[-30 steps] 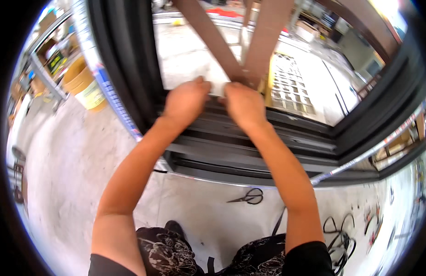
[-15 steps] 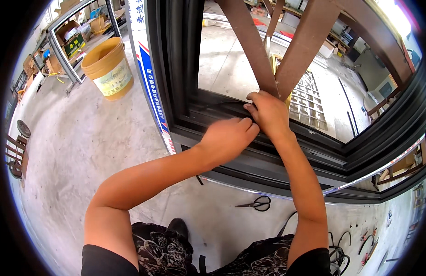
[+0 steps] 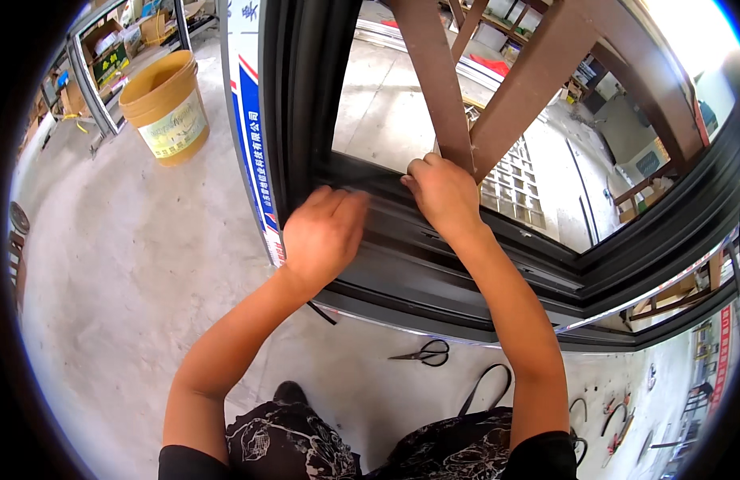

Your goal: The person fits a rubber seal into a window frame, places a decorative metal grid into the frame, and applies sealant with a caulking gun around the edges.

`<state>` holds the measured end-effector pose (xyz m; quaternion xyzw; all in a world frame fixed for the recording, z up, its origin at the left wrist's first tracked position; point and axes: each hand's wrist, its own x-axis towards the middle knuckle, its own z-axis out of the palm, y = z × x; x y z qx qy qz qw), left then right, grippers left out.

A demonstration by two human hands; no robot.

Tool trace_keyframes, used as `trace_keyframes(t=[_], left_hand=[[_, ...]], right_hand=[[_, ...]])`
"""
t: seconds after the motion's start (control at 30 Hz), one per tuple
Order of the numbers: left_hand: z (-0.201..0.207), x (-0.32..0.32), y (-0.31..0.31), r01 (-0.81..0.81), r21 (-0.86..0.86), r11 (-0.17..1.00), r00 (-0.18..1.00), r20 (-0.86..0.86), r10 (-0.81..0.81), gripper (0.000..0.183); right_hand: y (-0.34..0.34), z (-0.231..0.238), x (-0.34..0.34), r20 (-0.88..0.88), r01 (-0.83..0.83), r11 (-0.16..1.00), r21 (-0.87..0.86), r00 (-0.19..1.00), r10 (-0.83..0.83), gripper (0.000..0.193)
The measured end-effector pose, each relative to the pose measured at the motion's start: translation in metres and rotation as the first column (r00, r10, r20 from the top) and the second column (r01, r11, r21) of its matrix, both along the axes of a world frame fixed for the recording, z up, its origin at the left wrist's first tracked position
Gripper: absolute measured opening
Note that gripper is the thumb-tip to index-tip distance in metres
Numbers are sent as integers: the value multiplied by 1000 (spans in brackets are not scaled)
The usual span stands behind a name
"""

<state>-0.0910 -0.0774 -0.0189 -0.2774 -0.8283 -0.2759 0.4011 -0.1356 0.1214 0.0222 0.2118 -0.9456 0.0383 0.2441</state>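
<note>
A large black metal window frame with stepped grooves stands in front of me. My right hand is at the inner edge of its lower rail, close to the foot of a brown post. Its fingers are curled in with the thumb against them; whatever they hold is hidden. My left hand is over the lower left corner of the frame, apart from the right one. Its fingertips are smeared by motion, so their grip cannot be made out.
Brown beams stand behind the frame opening. Black-handled scissors lie on the floor below the frame, near a looped black strip. A yellow bucket stands at the left. Pliers-like tools lie at the lower right.
My left hand has moved left, away from the right hand, to the frame's corner. The right hand stays at the inner edge of the rail. The view has shifted slightly.
</note>
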Motion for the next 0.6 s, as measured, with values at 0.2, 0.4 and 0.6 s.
trace_keyframes(t=[0.2, 0.4, 0.6], left_hand=[[-7, 7, 6, -136, 154, 979, 989, -37, 143, 13], [-12, 5, 7, -148, 184, 972, 988, -25, 155, 14], [-15, 3, 5, -159, 192, 969, 983, -61, 173, 14]], right_hand=[[-13, -8, -14, 43, -10, 1000, 4, 999, 10, 27], [-17, -4, -17, 133, 38, 997, -70, 991, -28, 28], [-47, -3, -25, 99, -34, 988, -154, 994, 49, 29]])
